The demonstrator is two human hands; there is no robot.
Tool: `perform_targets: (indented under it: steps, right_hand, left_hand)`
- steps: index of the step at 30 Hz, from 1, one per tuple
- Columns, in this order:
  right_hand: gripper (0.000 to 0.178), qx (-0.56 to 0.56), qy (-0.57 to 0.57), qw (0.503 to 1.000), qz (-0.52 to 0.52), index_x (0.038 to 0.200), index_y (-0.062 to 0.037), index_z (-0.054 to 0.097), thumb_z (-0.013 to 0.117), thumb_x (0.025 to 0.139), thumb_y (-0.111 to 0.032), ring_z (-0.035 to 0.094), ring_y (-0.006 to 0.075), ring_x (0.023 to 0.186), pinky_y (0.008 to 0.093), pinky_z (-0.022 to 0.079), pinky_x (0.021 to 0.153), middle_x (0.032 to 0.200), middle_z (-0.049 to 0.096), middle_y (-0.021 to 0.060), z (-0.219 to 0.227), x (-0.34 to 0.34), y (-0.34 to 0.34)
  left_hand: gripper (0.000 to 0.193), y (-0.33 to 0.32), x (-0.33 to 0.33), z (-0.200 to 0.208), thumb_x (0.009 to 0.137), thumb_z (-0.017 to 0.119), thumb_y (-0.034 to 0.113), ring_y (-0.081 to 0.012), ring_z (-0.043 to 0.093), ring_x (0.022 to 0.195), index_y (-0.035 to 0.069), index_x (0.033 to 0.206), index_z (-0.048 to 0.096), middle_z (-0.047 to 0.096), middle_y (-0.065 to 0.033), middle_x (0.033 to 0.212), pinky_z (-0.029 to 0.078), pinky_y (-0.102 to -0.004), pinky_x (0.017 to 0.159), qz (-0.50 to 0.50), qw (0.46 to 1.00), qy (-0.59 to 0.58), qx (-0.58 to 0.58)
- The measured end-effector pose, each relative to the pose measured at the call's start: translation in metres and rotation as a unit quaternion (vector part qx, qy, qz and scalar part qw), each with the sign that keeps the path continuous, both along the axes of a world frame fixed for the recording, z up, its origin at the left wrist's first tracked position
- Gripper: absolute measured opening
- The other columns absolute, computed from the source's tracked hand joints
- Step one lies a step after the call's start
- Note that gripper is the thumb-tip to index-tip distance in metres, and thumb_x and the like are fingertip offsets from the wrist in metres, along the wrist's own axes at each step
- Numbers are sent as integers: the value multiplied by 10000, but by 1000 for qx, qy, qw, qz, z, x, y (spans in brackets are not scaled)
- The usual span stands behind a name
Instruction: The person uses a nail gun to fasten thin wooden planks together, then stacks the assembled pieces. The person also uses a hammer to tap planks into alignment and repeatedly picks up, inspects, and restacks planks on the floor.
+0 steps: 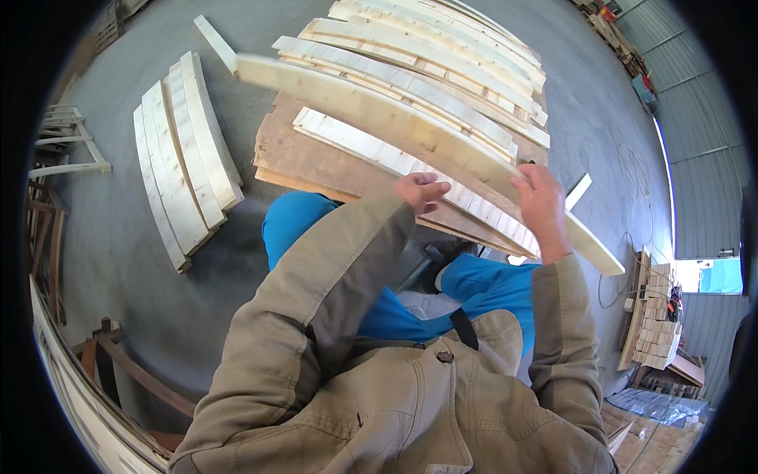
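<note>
— Pale wood: long curved plank [410,130] held up, blurred, slanting from far left to near right above the plank stack [442,71]. Hands?
— Right hand [543,204] closed around the plank's near right part. Left hand [421,189] fingers curled, at a plank [379,154] lying on the brown board pile [300,154]; grip, cannot tell.
— Elsewhere?
— Four curved planks [185,150] on grey floor [142,261], far left
</note>
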State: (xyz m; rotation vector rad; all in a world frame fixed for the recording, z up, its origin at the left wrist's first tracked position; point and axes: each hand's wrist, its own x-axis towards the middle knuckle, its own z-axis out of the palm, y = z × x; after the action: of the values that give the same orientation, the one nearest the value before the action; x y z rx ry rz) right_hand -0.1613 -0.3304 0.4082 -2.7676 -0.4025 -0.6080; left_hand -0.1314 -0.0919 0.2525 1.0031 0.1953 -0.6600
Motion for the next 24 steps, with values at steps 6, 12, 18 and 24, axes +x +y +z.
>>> perform_targets:
  steps: [6,12,18,24]
  right_hand:
    - [190,101,54,990,-80,1030,-41,709,753,903,-176,701,358,887,418,549,792,980,727,168,23,-2,-51]
    - [198,96,43,988,-114,1036,-57,710,744,911,-207,697,376,893,446,549,775,989,730,164,4,-4,-103]
    - [197,118,93,978,-146,1022,-58,704,746,917,-219,697,373,892,450,548,759,995,732,152,-38,-14,-136]
    - [187,129,119,961,-212,1015,-53,711,748,912,-205,705,348,872,437,553,748,988,734,142,-70,-13,-174]
  left_hand:
    - [441,20,21,-70,898,784,293,-189,658,983,70,1258,660,696,-73,1105,533,-324,801,-16,996,81,40]
    - [510,17,10,-75,864,815,252,-189,692,966,13,1288,666,720,-115,1141,580,-317,766,-6,961,-30,276]
    - [591,5,23,-58,851,822,169,-296,672,1162,-46,1354,600,686,-193,1282,553,-389,968,-111,852,-217,463]
    - [683,-21,72,-59,792,851,147,-373,582,1296,14,1401,573,608,-221,1393,480,-428,1097,-203,686,-362,598]
